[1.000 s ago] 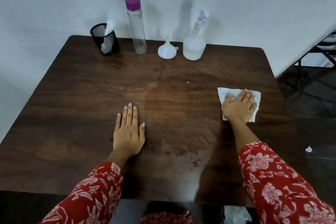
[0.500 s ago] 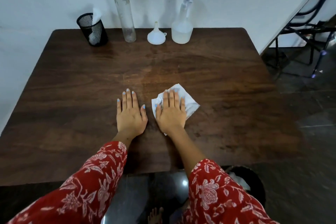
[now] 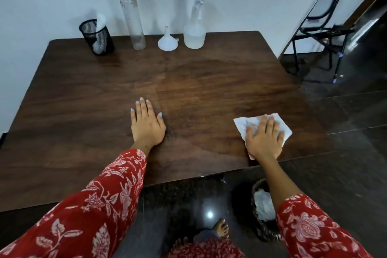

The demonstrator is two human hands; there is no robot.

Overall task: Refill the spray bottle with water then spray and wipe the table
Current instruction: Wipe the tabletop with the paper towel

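Refilling and spraying look done; wiping is underway. The right hand (image 3: 264, 139), fingers flat, presses a white paper towel (image 3: 240, 124) near the dark wooden table's (image 3: 83, 100) right edge; the left hand (image 3: 146, 124) rests flat, holding nothing.

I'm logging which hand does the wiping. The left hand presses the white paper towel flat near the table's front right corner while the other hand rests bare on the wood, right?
Not quite: in the head view the right hand presses the white paper towel on the dark wooden table; the left hand rests bare.

Her right hand (image 3: 264, 138) covers most of the paper towel (image 3: 280, 124); the floor basket (image 3: 259, 211) sits partly behind her sleeve, perhaps holding crumpled paper.
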